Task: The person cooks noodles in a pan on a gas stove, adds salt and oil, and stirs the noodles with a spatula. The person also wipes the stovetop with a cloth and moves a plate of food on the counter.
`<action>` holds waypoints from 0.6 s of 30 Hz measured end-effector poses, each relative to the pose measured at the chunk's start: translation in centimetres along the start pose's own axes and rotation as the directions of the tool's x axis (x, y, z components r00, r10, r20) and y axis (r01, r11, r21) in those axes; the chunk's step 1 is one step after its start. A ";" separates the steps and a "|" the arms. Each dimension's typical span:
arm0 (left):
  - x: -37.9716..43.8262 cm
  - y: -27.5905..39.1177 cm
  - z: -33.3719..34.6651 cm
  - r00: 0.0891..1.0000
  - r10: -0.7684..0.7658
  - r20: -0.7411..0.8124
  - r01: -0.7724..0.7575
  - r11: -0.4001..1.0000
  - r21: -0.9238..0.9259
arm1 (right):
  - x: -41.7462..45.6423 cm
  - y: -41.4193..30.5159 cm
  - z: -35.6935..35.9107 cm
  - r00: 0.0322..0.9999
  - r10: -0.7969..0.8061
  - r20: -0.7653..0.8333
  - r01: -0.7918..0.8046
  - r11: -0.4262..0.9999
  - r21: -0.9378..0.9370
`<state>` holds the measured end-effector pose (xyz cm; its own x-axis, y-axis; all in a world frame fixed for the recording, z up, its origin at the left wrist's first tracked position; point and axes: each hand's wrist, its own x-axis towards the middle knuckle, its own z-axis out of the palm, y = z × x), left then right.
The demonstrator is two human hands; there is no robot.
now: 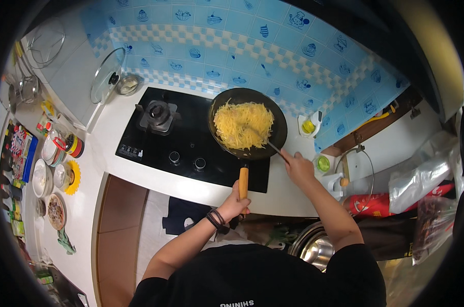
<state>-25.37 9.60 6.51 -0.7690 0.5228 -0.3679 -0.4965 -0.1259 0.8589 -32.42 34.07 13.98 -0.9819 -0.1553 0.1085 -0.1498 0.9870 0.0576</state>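
My left hand [235, 204] grips the wooden handle [244, 183] of a dark frying pan [277, 115]. The pan sits over the right side of a black glass gas hob [193, 134], hiding the burner there. A heap of yellow shreds [241, 122], which look like shredded potato, covers much of the pan's base. In my right hand [299, 169] is a metal spatula [274, 147], held by its handle at the pan's right rim. Its far end is buried in the shreds and cannot be made out clearly.
The left burner [158, 115] is uncovered. A glass lid [108, 76] leans at the back left beside a small metal bowl [128, 85]. Bottles, bowls and a plate of food [56, 211] line the left counter. Steel pots [318, 249] stand below, near my right elbow; plastic bags [420, 188] hang at the right.
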 end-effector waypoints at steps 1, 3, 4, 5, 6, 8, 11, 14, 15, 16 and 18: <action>-0.1 0.0 -0.2 1.000 0.022 0.008 -0.022 1.000 -0.003 | -0.9 -0.1 -0.4 0.999 -0.043 0.012 0.043 0.999 0.011; 0.0 0.5 -0.7 1.000 0.002 0.016 -0.002 1.000 -0.001 | -1.0 -0.3 -0.5 0.995 -0.094 -0.044 0.095 0.995 0.021; 0.0 0.7 -0.7 1.000 -0.011 0.025 0.011 1.000 0.009 | -0.1 -0.7 -0.3 0.988 -0.099 -0.120 0.102 0.995 0.019; -0.1 0.7 -0.6 1.000 -0.017 0.024 0.017 1.000 0.004 | 0.5 -1.0 0.1 0.975 -0.103 -0.196 0.109 0.994 0.017; -0.1 0.8 -0.5 1.000 -0.018 0.020 0.018 1.000 -0.001 | 1.0 -1.1 1.0 0.969 -0.145 -0.201 0.144 0.989 -0.021; -0.3 1.0 -0.7 0.999 -0.018 0.028 0.018 1.000 0.000 | 1.8 -1.4 2.9 0.952 -0.223 -0.211 0.209 0.974 -0.086; -0.7 1.2 -1.8 1.000 -0.003 0.031 0.003 1.000 0.010 | 0.0 -0.8 1.0 0.969 -0.223 -0.107 0.220 0.974 -0.046; -1.2 1.2 -1.9 0.999 -0.012 0.030 0.011 1.000 0.028 | 0.6 0.2 -1.0 0.995 -0.059 -0.081 0.072 0.980 0.183; -1.2 1.4 -1.9 0.999 -0.020 0.038 0.019 0.999 0.035 | 1.3 0.5 -1.5 0.996 -0.003 -0.094 0.027 0.968 0.250; -1.1 1.7 -1.9 0.999 -0.026 0.044 0.023 0.999 0.049 | 2.4 0.9 -0.6 0.994 0.084 -0.070 -0.052 0.928 0.370; -1.0 1.9 -1.6 0.999 -0.009 0.041 0.007 0.999 0.046 | 5.2 1.6 3.8 0.988 0.130 -0.089 -0.061 0.838 0.542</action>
<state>-26.17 7.51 7.99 -0.7473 0.5578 -0.3611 -0.4832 -0.0832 0.8715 -38.21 34.99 10.90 -0.9788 -0.0288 0.2029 -0.1281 0.8586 -0.4963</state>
